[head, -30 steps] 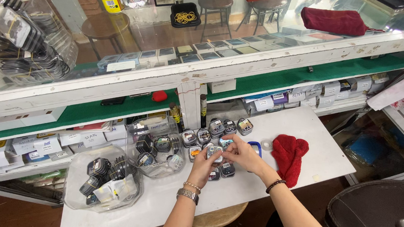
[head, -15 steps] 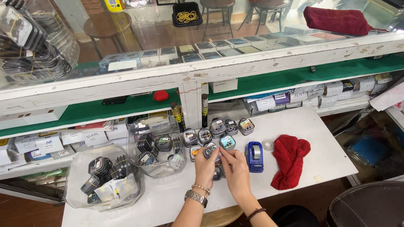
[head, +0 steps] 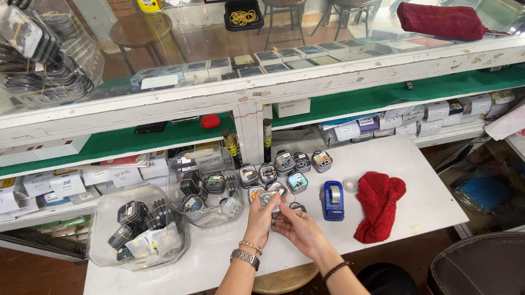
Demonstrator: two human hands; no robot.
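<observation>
Center of the frame, left hand (head: 262,218) and right hand (head: 297,228) pinch one small square case (head: 269,199) together; sorting looks barely started, with other cases (head: 286,165) waiting above.

Shop: glass display counter (head: 319,64), stocked boxes on shelves (head: 401,124).
</observation>
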